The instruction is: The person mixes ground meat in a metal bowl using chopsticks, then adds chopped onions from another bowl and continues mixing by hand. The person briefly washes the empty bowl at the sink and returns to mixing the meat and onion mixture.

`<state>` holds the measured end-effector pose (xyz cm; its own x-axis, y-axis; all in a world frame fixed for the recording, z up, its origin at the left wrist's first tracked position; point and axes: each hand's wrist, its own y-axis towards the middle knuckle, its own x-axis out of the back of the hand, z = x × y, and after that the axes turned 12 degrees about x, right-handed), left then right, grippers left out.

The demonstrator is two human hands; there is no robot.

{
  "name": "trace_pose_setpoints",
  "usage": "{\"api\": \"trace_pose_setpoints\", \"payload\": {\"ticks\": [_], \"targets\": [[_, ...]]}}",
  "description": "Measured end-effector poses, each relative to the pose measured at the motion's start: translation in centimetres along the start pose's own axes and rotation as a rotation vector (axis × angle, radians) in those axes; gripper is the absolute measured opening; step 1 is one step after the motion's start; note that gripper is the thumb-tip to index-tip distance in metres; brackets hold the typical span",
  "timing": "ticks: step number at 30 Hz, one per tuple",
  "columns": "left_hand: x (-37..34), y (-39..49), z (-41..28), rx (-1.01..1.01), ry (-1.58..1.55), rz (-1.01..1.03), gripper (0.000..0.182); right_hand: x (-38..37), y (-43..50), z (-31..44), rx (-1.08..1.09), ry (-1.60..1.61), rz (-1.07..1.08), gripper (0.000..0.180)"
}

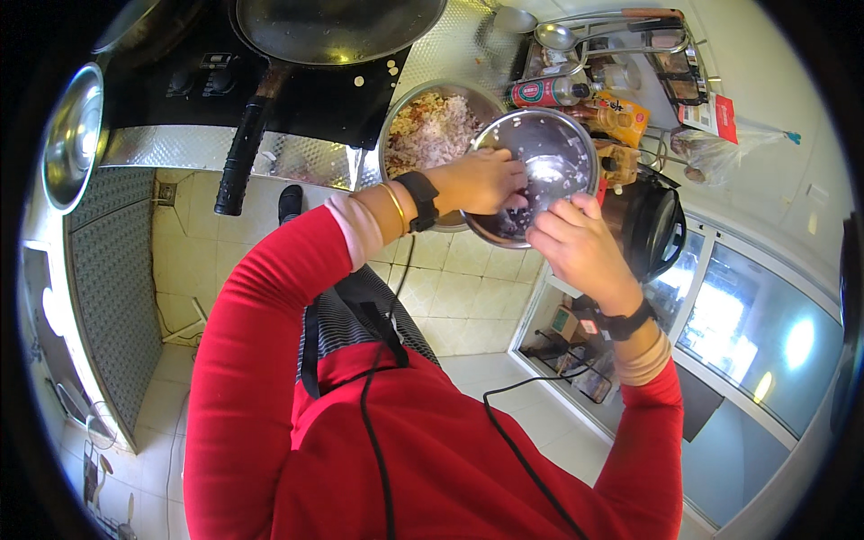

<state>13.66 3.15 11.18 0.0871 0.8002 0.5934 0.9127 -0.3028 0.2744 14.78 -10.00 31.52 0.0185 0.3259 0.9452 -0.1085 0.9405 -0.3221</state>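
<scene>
My right hand point(574, 236) grips the near right rim of a steel bowl point(553, 135), which is tilted beside and partly over a larger steel basin point(487, 101). Small white bits cling to the bowl's inner wall. Inside the bowl's left part is my left hand point(489, 181), its fingers bent against the inner surface; whether they hold any bits is hidden. The basin contains a chopped food mixture point(432, 128), pale pinkish pieces on one side and yellow and reddish-brown pieces on the other.
A frying pan point(337, 30) sits on the black cooktop point(155, 88), its handle point(239, 155) jutting over the counter edge. Right of the bowls are a red-labelled bottle point(540, 92), an orange packet point(624, 118) and a black-lidded pot point(658, 229). A ladle point(557, 37) lies on a rack behind.
</scene>
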Motion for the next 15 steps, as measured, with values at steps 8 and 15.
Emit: {"api": "trace_pose_setpoints", "payload": {"ticks": [8, 15], "targets": [[0.4, -0.2, 2.2, 0.025, 0.426, 0.248, 0.025, -2.7, -1.0, -0.9, -0.019, 0.038, 0.022, 0.013], [0.9, -3.8, 7.0, 0.034, 0.311, -0.06, 0.021, -1.7, -2.1, -0.5, -0.031, -0.004, -0.011, 0.012]]}}
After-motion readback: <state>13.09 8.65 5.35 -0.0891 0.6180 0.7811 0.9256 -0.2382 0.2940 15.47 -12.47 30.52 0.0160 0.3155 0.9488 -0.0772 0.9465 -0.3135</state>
